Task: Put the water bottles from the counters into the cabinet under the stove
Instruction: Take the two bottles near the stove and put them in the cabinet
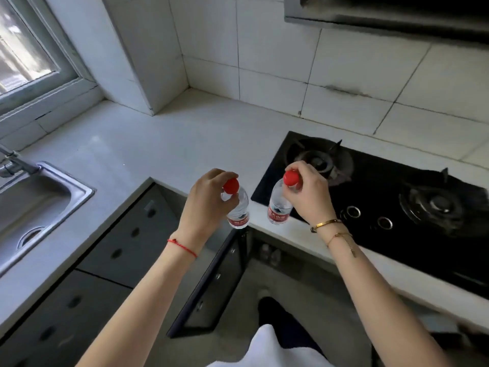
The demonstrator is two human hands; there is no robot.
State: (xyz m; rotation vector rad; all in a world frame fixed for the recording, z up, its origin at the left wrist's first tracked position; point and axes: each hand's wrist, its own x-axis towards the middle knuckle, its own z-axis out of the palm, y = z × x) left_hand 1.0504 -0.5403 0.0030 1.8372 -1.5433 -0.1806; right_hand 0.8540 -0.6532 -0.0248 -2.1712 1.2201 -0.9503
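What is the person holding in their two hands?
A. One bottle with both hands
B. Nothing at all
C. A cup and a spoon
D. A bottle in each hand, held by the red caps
D: the left hand pinches the red cap of one water bottle, and the right hand pinches the cap of the other water bottle.

Both arms outstretched, left hand (pixel 209 197) and right hand (pixel 308 189) pinching, fingers curled
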